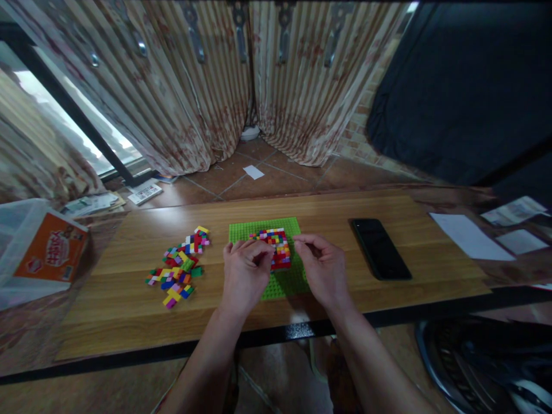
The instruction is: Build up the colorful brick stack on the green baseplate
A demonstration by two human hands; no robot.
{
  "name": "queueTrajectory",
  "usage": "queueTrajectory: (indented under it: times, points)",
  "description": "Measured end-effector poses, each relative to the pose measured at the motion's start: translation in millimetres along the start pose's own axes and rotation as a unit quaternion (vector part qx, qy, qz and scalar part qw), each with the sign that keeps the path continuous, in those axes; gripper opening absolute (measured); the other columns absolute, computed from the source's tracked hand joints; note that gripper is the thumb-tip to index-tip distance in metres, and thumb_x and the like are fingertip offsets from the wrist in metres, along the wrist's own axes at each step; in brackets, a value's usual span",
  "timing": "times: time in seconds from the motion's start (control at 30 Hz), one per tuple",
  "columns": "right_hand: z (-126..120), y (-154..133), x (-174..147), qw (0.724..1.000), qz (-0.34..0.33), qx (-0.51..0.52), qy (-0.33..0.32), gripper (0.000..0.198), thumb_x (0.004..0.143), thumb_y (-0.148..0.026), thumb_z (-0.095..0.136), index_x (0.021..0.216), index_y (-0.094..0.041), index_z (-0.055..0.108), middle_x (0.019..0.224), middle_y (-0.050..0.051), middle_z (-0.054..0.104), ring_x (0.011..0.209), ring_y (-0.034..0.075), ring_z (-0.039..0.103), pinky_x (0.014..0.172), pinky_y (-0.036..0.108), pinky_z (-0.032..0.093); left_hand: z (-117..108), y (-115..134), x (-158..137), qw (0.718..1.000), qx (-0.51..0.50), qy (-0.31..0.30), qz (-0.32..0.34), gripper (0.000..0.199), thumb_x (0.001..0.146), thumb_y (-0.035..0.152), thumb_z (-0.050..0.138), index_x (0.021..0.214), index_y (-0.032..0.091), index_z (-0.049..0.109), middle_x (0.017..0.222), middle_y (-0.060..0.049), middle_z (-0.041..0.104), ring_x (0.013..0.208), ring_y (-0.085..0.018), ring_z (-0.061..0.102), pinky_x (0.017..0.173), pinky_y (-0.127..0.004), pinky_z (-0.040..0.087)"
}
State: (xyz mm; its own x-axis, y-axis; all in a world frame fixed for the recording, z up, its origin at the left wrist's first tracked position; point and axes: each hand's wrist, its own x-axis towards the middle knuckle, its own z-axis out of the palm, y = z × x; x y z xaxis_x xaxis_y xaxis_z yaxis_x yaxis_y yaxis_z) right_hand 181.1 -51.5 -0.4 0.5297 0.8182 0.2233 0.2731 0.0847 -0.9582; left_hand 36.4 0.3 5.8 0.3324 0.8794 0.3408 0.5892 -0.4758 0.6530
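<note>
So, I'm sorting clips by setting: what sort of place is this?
Probably a room in a home: patterned curtains hang by a window, and toy bricks lie on a wooden table.

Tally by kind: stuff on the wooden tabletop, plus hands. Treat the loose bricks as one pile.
Green baseplate: 1
Brick build on it, partly hidden: 1
Loose brick pile: 1
Black phone: 1
Hands: 2 (left hand, right hand)
Total: 6
</note>
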Motion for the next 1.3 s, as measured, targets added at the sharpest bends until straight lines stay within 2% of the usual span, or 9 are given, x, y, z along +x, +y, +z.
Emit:
queueTrajectory:
  times: [0.3, 0.43, 0.53, 0.6, 0.83, 1.0, 1.3]
  points:
    - [0.4, 0.6, -1.1, 1.0, -0.016, -0.017, -0.01, 0.017, 0.089, -0.029, 0.059, 0.088, -0.021, 0.074, 0.087, 0.004, 0.073, 0.081, 0.019, 0.067, 0.076, 0.033, 0.052, 1.1, 2.0, 1.0, 1.0, 0.017, -0.004, 0.017, 0.016, 0.085, 0.015, 0.065, 0.077, 0.027, 0.073, 0.089, 0.002, 0.078, 0.088, -0.021, 0.067, 0.094, -0.044, 0.041]
    - [-0.7, -1.8, -3.5, 0.986, -0.117, -0.113, -0.016, 0.018, 0.091, -0.025, 0.056, 0.092, -0.023, 0.074, 0.1, 0.007, 0.071, 0.097, 0.021, 0.066, 0.088, 0.038, 0.052, 0.8, 2.0, 0.8, 1.0, 0.02, -0.005, 0.015, 0.017, 0.085, 0.015, 0.064, 0.077, 0.027, 0.073, 0.087, 0.002, 0.078, 0.088, -0.021, 0.067, 0.096, -0.044, 0.041]
    - [-0.8, -2.1, -6.4, 0.957, -0.201, -0.209, -0.024, 0.02, 0.091, -0.02, 0.055, 0.097, -0.024, 0.074, 0.119, 0.01, 0.065, 0.113, 0.025, 0.059, 0.098, 0.045, 0.048, 1.2, 1.9, 0.9, 1.0, 0.012, -0.003, 0.002, 0.016, 0.084, 0.015, 0.064, 0.084, 0.027, 0.074, 0.09, 0.001, 0.078, 0.089, -0.021, 0.067, 0.098, -0.045, 0.041]
    - [-0.2, -1.2, -8.1, 0.939, -0.228, -0.254, -0.036, 0.024, 0.091, -0.016, 0.053, 0.099, -0.024, 0.075, 0.127, 0.011, 0.061, 0.118, 0.027, 0.055, 0.101, 0.049, 0.047, 1.7, 1.8, 0.7, 1.0, 0.006, 0.001, -0.003, 0.017, 0.083, 0.014, 0.065, 0.089, 0.027, 0.074, 0.092, 0.001, 0.078, 0.09, -0.021, 0.067, 0.1, -0.046, 0.04]
    - [5.4, 0.1, -11.8, 0.916, -0.237, -0.313, -0.087, 0.031, 0.086, -0.01, 0.05, 0.098, -0.024, 0.075, 0.136, 0.01, 0.055, 0.125, 0.031, 0.048, 0.104, 0.053, 0.044, 2.5, 1.8, 0.3, 1.0, -0.019, 0.005, -0.011, 0.021, 0.081, 0.01, 0.063, 0.088, 0.027, 0.073, 0.093, 0.001, 0.078, 0.091, -0.022, 0.067, 0.099, -0.046, 0.042]
    - [8.0, 1.5, -13.0, 0.91, -0.236, -0.327, -0.096, 0.028, 0.088, -0.013, 0.051, 0.099, -0.023, 0.075, 0.134, 0.011, 0.056, 0.124, 0.031, 0.048, 0.106, 0.051, 0.043, 2.1, 2.2, 1.7, 0.999, -0.037, 0.001, -0.028, 0.024, 0.079, 0.007, 0.062, 0.086, 0.027, 0.074, 0.088, 0.001, 0.078, 0.088, -0.021, 0.067, 0.093, -0.044, 0.046]
    - [9.0, 6.1, -12.3, 0.9, -0.247, -0.343, -0.105, 0.026, 0.09, -0.015, 0.051, 0.098, -0.022, 0.074, 0.136, 0.012, 0.054, 0.125, 0.031, 0.047, 0.104, 0.052, 0.044, 1.1, -0.1, -2.9, 0.999, -0.03, 0.009, -0.011, 0.027, 0.077, 0.005, 0.062, 0.092, 0.025, 0.072, 0.095, -0.001, 0.078, 0.093, -0.023, 0.068, 0.096, -0.048, 0.047]
